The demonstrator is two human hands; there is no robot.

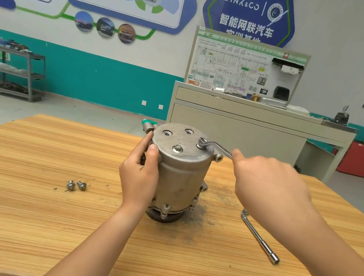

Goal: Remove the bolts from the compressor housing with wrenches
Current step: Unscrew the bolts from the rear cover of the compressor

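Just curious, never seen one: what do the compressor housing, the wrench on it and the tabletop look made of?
The compressor housing: probably cast aluminium, dull grey, matte, smudged. The wrench: likely chromed steel, bright glints. The tabletop: wood or wood-look laminate, striped tan grain.

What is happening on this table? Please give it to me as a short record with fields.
table: wooden
compressor: stands upright on the table
left hand: grips the compressor's side
right hand: holds a wrench, ring end set on the compressor's top
front bolt: in place on top
holes: two on top, empty
loose bolts: two, lying left of the compressor
socket bar: lies on the table at right, untouched
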